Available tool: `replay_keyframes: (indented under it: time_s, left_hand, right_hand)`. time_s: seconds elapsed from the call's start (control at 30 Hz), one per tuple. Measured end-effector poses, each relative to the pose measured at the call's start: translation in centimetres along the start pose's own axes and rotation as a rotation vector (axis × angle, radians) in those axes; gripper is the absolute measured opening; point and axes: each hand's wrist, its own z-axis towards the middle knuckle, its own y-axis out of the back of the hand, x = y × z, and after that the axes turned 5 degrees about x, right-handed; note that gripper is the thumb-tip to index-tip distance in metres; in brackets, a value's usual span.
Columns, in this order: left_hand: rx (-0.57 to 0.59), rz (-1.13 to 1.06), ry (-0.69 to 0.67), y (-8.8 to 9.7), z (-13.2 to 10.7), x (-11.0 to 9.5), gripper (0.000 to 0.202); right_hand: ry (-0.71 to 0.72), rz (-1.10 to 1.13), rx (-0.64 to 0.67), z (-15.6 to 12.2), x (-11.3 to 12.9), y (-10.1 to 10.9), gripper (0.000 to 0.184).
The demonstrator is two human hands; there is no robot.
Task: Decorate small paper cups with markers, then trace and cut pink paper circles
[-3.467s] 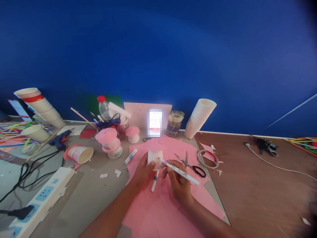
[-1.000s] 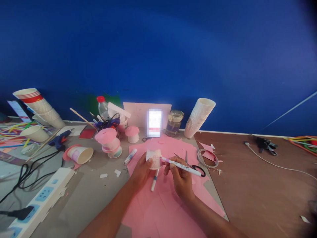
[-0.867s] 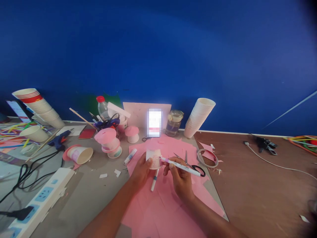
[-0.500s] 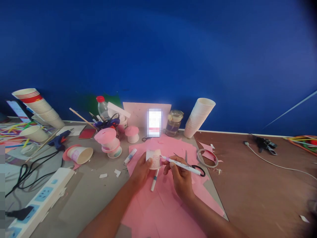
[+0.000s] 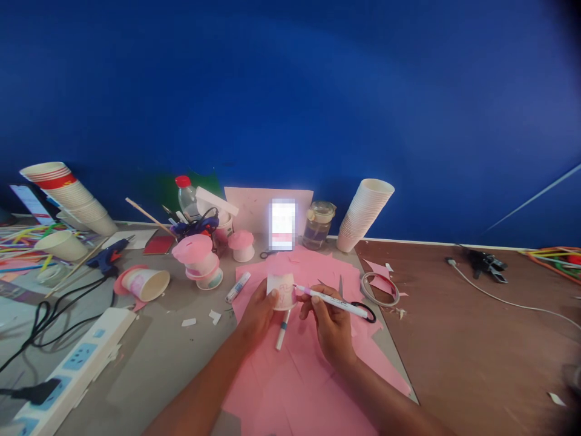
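My left hand (image 5: 258, 315) grips a small upturned paper cup (image 5: 281, 290) over the pink paper sheets (image 5: 299, 369). Pink marks show on the cup's side. My right hand (image 5: 329, 327) pinches a white marker pen (image 5: 338, 301), its pink tip touching the cup's right side. A second marker (image 5: 282, 332) lies on the pink paper just below the cup, between my hands. Black-handled scissors (image 5: 358, 306) lie behind the pen.
A lit phone (image 5: 282, 225) leans at the back beside a glass jar (image 5: 319, 225) and a tilted cup stack (image 5: 364, 215). Pink-topped cups (image 5: 198, 259), a glue gun (image 5: 108, 254), a power strip (image 5: 75, 363) and cables lie left. A tape ring (image 5: 380, 289) lies right.
The cup was lifted slightly and turned in my left hand. The pen tip has stayed at the cup's side with small shifts. Nothing else on the table moved.
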Motion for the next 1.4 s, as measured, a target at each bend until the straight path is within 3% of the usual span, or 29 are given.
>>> replay_keyframes:
  time_s: [0.4,1.4]
  left_hand:
    - [0.049,-0.012,0.002,-0.06,-0.13,-0.15,0.032]
    - [-0.006,-0.017,0.013,-0.01,-0.07,0.02,0.033]
  right_hand:
    - [-0.010,0.020,-0.006,0.07,-0.38,0.20,0.018]
    - [-0.051,0.069,0.001,-0.03,-0.40,0.14,0.018]
